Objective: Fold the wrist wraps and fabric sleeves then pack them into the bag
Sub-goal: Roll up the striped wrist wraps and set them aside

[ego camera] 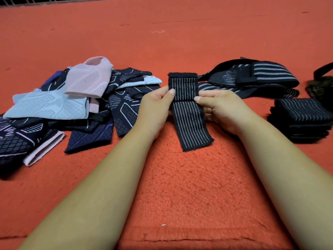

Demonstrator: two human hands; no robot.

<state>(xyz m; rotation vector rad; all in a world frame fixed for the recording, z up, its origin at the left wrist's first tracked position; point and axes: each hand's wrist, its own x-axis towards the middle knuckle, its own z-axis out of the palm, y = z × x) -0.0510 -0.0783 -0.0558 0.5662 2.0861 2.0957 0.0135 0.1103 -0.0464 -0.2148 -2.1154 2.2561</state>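
A black wrist wrap [187, 109] with thin white stripes lies lengthwise in front of me, its far end doubled over at a black fuzzy tab. My left hand [155, 107] pinches its left edge and my right hand [219, 107] pinches its right edge at the fold. A loose pile of fabric sleeves [75, 105] in navy, light blue and pink sits to the left. Unfolded striped wraps [252, 76] lie behind my right hand. A stack of folded wraps [301, 118] stands at the right. A dark bag [322, 82] shows only partly at the right edge.
Everything rests on an orange-red fleecy blanket [180, 186] whose near hem runs along the bottom. A metal grille [54, 0] lines the far top edge.
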